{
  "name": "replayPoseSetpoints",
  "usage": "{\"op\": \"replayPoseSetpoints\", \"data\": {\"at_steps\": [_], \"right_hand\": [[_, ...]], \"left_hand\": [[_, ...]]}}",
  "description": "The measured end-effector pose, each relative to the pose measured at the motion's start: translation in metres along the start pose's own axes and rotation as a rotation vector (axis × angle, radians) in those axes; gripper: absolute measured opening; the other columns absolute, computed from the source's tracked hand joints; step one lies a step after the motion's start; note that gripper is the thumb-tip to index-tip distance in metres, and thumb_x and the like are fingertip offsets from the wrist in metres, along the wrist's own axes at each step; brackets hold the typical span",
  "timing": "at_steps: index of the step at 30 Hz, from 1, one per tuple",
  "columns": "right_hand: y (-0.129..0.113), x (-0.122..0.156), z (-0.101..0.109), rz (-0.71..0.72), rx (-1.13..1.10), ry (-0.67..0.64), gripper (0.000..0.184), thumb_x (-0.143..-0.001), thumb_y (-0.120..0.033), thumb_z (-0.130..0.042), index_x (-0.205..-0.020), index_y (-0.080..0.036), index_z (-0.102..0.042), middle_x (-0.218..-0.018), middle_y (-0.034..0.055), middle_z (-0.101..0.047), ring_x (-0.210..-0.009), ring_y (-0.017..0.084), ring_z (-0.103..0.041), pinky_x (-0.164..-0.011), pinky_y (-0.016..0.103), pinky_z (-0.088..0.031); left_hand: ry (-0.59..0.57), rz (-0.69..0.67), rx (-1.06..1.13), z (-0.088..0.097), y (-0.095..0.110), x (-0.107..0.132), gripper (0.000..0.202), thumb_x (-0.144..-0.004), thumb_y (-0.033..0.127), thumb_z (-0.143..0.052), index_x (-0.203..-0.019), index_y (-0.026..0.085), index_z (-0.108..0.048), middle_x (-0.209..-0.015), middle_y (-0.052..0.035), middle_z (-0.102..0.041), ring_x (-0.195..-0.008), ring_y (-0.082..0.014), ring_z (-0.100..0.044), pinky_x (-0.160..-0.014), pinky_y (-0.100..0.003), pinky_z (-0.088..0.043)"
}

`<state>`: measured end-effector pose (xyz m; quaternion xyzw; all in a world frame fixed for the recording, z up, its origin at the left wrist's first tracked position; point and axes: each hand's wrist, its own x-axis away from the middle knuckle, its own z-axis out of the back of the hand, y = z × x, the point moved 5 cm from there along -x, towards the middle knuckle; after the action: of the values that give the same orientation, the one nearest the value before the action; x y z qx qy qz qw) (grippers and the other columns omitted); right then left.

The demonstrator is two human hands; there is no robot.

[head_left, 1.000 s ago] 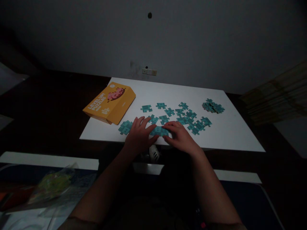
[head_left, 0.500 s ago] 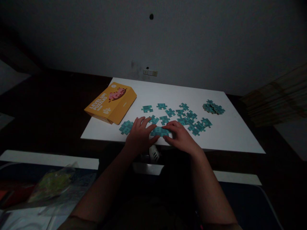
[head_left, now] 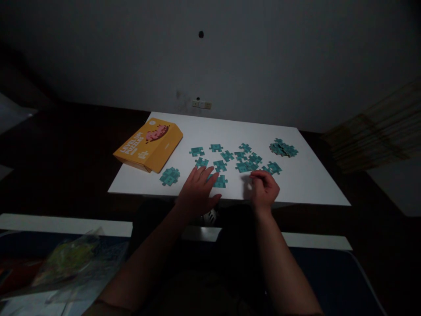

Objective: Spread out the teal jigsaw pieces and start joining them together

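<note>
left hand flat, spread on joined teal pieces; right hand curled, hold unclear

Joined teal puzzle pieces flat on white table

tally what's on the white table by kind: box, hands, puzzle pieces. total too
yellow puzzle box: 1
hands: 2 (left hand, right hand)
teal puzzle pieces: at least 15; overlaps and dim light block an exact count
total: at least 18
</note>
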<state>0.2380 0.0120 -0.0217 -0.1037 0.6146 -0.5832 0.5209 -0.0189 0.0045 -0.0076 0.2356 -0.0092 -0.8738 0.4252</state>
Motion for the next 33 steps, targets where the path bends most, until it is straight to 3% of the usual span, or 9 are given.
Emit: {"op": "replayPoseSetpoints", "data": {"at_steps": [3, 7, 10, 14, 17, 20, 24, 27, 33], "right_hand": [[0.009, -0.009, 0.013, -0.012, 0.058, 0.093, 0.019, -0.093, -0.029, -0.058, -0.097, -0.024, -0.076, -0.09, 0.0069, -0.077, -0.088, 0.029, -0.072, -0.085, 0.048, -0.06], [0.002, -0.024, 0.005, 0.194, 0.384, -0.19, 0.034, -0.095, -0.025, -0.058, -0.121, -0.022, -0.079, -0.114, 0.0138, -0.081, -0.115, 0.037, -0.066, -0.109, 0.064, -0.053], [-0.003, -0.022, -0.007, 0.281, 0.534, -0.388, 0.045, -0.097, -0.025, -0.061, -0.138, -0.02, -0.077, -0.129, 0.0168, -0.081, -0.132, 0.043, -0.058, -0.113, 0.07, -0.049], [-0.012, -0.009, -0.016, 0.388, 0.514, -0.566, 0.036, -0.097, -0.026, -0.067, -0.13, -0.025, -0.081, -0.134, 0.0102, -0.083, -0.139, 0.044, -0.056, -0.113, 0.068, -0.05], [-0.018, -0.003, -0.012, 0.426, 0.393, -0.648, 0.026, -0.098, -0.025, -0.067, -0.119, -0.028, -0.082, -0.128, 0.0058, -0.086, -0.127, 0.037, -0.067, -0.11, 0.06, -0.054], [-0.021, -0.003, -0.007, 0.415, 0.314, -0.673, 0.028, -0.1, -0.025, -0.064, -0.122, -0.029, -0.08, -0.124, 0.0067, -0.085, -0.116, 0.032, -0.073, -0.106, 0.054, -0.057], [-0.022, -0.006, -0.008, 0.392, 0.433, -0.648, 0.046, -0.098, -0.04, -0.073, -0.141, -0.024, -0.074, -0.137, 0.0135, -0.079, -0.129, 0.041, -0.066, -0.11, 0.061, -0.054], [-0.017, -0.007, -0.01, 0.339, 0.499, -0.65, 0.053, -0.097, -0.047, -0.077, -0.143, -0.023, -0.072, -0.135, 0.0165, -0.078, -0.132, 0.045, -0.061, -0.11, 0.066, -0.054], [-0.009, -0.01, -0.006, 0.283, 0.357, -0.671, 0.052, -0.095, -0.042, -0.076, -0.144, -0.024, -0.071, -0.135, 0.0174, -0.072, -0.132, 0.04, -0.065, -0.115, 0.063, -0.055]], "left_hand": [[0.012, 0.021, 0.01, -0.007, 0.006, -0.003, 0.057, -0.104, 0.037, -0.072, -0.155, 0.015, -0.061, -0.162, -0.0203, -0.064, -0.152, -0.0402, -0.057, -0.133, -0.063, -0.044], [0.026, 0.042, 0.044, -0.009, 0.004, -0.004, 0.043, -0.106, 0.034, -0.07, -0.145, 0.017, -0.068, -0.148, -0.0172, -0.072, -0.144, -0.0375, -0.063, -0.127, -0.059, -0.052], [0.02, 0.031, 0.079, -0.007, 0.002, -0.003, 0.039, -0.106, 0.032, -0.069, -0.142, 0.018, -0.07, -0.146, -0.0158, -0.073, -0.141, -0.0365, -0.064, -0.125, -0.058, -0.054], [0.042, 0.027, 0.138, -0.005, 0.0, -0.002, 0.038, -0.106, 0.03, -0.068, -0.142, 0.018, -0.069, -0.139, -0.0139, -0.076, -0.137, -0.0352, -0.065, -0.123, -0.057, -0.056], [0.055, 0.028, 0.171, -0.006, -0.003, -0.001, 0.039, -0.106, 0.032, -0.068, -0.142, 0.017, -0.068, -0.135, -0.0143, -0.077, -0.134, -0.0356, -0.067, -0.119, -0.058, -0.057], [0.053, 0.025, 0.192, -0.007, -0.004, -0.002, 0.04, -0.106, 0.032, -0.068, -0.143, 0.017, -0.068, -0.135, -0.0141, -0.078, -0.132, -0.0352, -0.068, -0.118, -0.057, -0.058], [0.056, 0.022, 0.175, -0.007, -0.003, -0.003, 0.038, -0.105, 0.03, -0.068, -0.142, 0.019, -0.067, -0.134, -0.0132, -0.077, -0.13, -0.0345, -0.069, -0.118, -0.055, -0.057], [0.071, 0.014, 0.165, -0.006, -0.002, -0.003, 0.038, -0.105, 0.03, -0.066, -0.141, 0.018, -0.067, -0.133, -0.014, -0.077, -0.128, -0.0348, -0.069, -0.116, -0.056, -0.058], [0.069, 0.02, 0.181, -0.006, -0.002, -0.003, 0.038, -0.105, 0.03, -0.065, -0.142, 0.018, -0.067, -0.133, -0.0143, -0.078, -0.128, -0.0345, -0.069, -0.114, -0.057, -0.059]]}}
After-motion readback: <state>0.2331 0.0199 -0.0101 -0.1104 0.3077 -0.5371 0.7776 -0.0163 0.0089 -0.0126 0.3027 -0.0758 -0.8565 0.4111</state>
